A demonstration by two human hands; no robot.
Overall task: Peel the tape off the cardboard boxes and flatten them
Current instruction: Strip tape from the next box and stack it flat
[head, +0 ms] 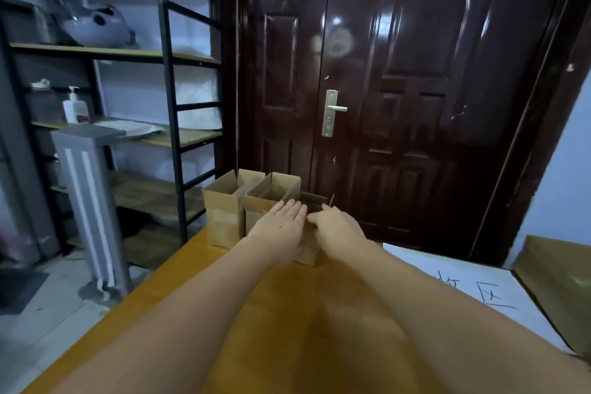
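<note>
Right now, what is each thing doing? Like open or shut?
Left box: upright, top flaps open.
Middle box: upright, top open.
Right box: upright, both hands on it.
Left hand: fingers straight, resting on the right box.
Right hand: fingers curled at its top edge.
Door: shut.

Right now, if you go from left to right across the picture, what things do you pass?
Soap bottle → grey post → cardboard boxes → left hand → right hand → white paper
</note>
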